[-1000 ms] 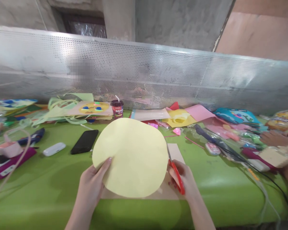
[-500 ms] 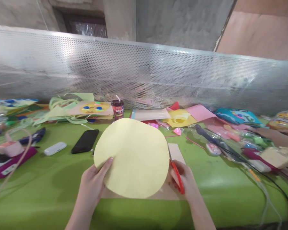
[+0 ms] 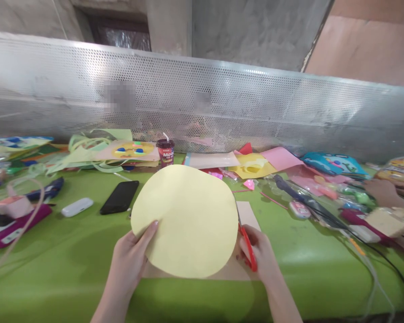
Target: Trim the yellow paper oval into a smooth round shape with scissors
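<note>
1. Since half a second ago: paper, left hand and right hand almost unmoved; another person's arm, far right, has shifted.
2. Left fingers clamped on paper's left edge, thumb on top. Right fingers wrapped round red-handled scissors, blade at paper's right edge.
3. Cup: dark lid, straw in; contents hidden.
4. Paper pale yellow, roughly round, outline slightly uneven; held over beige sheet on green desk.
</note>
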